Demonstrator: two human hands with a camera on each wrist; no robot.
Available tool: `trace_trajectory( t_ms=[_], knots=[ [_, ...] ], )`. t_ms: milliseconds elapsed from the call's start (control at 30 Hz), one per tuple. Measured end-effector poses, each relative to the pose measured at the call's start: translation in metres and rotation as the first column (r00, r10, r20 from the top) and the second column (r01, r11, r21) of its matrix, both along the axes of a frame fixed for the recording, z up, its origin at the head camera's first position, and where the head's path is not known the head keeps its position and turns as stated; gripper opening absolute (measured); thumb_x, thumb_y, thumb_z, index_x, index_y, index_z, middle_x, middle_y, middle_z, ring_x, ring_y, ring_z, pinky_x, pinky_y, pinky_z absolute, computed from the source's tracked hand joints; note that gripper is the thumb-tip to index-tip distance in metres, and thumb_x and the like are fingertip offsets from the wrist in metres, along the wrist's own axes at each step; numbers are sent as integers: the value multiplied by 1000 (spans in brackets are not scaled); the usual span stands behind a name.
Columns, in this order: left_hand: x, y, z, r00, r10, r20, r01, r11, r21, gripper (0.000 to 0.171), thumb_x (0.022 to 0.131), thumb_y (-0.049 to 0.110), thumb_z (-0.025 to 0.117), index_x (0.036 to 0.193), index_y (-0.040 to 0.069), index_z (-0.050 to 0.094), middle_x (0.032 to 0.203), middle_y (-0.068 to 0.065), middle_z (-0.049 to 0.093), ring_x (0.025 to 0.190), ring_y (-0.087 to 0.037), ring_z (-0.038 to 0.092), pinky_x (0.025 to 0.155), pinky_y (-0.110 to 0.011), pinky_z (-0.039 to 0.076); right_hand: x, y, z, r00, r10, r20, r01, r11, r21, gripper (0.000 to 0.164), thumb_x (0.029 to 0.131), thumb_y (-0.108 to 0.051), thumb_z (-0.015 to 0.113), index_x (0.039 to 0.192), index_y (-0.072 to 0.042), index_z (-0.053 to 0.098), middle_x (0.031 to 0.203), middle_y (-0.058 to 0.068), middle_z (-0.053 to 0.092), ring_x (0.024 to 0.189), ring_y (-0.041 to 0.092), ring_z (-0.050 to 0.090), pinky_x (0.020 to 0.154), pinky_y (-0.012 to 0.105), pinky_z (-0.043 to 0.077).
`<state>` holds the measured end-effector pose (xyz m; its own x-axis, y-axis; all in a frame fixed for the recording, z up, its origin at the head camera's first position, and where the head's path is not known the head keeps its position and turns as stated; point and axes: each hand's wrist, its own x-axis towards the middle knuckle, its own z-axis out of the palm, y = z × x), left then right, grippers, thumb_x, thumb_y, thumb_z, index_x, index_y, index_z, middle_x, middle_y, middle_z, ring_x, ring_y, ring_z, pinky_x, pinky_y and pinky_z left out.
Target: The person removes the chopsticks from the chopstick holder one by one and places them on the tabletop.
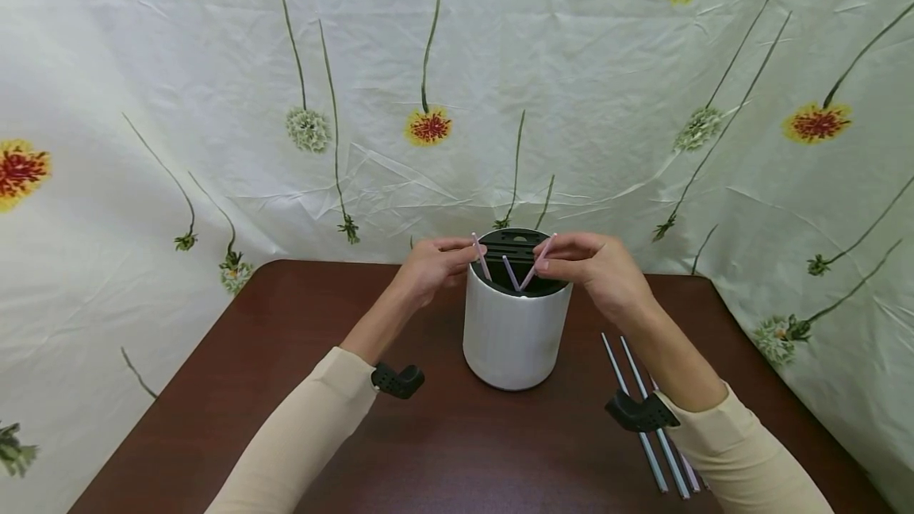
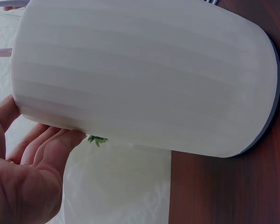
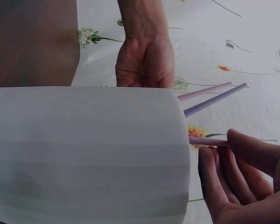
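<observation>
A white cylindrical holder (image 1: 516,339) with a slotted black top (image 1: 520,243) stands upright on the table. My left hand (image 1: 433,266) holds its left side near the rim, thumb at the upper edge and fingers (image 2: 60,144) against the wall. On the right, my right hand (image 1: 596,268) pinches a slim pinkish stick (image 3: 207,141) between thumb and fingers, its lower end inside the opening. A pink stick (image 1: 481,258) leans by the left hand, and a purple stick (image 1: 510,272) stands tilted between the two. Their lower ends are hidden in the holder.
Several more slim sticks, pale blue ones (image 1: 654,419) and a pink one (image 1: 689,473), lie on the dark brown table (image 1: 457,458) beside and partly under the right forearm. A white flowered cloth (image 1: 607,86) hangs behind and around the table's edges.
</observation>
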<state>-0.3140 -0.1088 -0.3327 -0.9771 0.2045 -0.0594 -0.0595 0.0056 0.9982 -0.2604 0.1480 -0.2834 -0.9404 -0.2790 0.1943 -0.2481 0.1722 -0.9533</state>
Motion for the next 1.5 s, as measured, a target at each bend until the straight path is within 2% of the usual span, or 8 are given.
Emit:
trace_trajectory(
  t_ms=[233,433,533,833,1000,1100,1300,1500],
  knots=[
    [1,0,1,1000,2,-3,-2,1000,-1,36,100,18,67,132,3,67,136,-15,66,128,-30,62,110,-48,47,2,4,18,1000,11,4,-11,993,-118,17,88,-3,77,105,-3,73,102,0,76,93,13,74,89,27,58],
    [2,-1,2,1000,8,-3,-8,1000,-20,34,100,20,68,130,5,69,136,-14,66,128,-30,62,109,-48,47,6,9,40,999,17,-35,-25,970,-241,13,89,5,73,99,-3,74,97,3,76,87,16,76,88,31,61],
    [1,-1,1,1000,4,-6,-4,1000,-19,34,100,21,68,130,5,69,135,-14,67,129,-29,61,110,-49,46,7,13,51,997,33,-72,-55,944,-324,14,90,9,70,98,-1,76,94,5,77,86,18,76,87,34,61],
    [1,0,0,1000,-5,-19,5,1000,-20,36,100,21,67,132,5,68,134,-15,67,129,-29,61,109,-48,48,12,38,85,986,44,-161,-127,826,-549,14,88,16,68,98,8,75,93,15,77,81,25,76,81,38,62],
    [2,0,0,1000,-2,-11,2,1000,-22,36,100,22,68,132,6,68,136,-13,66,129,-28,61,109,-48,48,16,52,99,979,3,-202,-127,783,-608,14,86,20,67,97,13,72,91,19,75,77,29,75,80,40,62],
    [2,1,1,1000,0,-4,0,1000,-9,35,99,21,68,131,5,69,137,-13,66,129,-28,61,110,-48,47,18,61,104,980,-22,-198,-108,773,-625,15,85,22,66,97,14,72,92,19,74,77,29,74,78,41,62],
    [1,0,1,1000,11,2,-11,1000,-28,35,98,23,70,129,6,70,136,-12,66,127,-27,63,108,-46,49,19,80,104,983,-51,-176,-66,797,-600,15,86,21,65,99,15,71,96,19,71,79,29,74,77,40,62],
    [1,2,2,1000,24,8,-24,1000,-21,36,96,22,72,128,5,70,135,-13,66,125,-27,64,108,-47,49,15,94,89,994,-79,-80,27,859,-511,12,88,12,69,100,9,73,95,15,74,79,26,76,78,36,62]
  ],
)
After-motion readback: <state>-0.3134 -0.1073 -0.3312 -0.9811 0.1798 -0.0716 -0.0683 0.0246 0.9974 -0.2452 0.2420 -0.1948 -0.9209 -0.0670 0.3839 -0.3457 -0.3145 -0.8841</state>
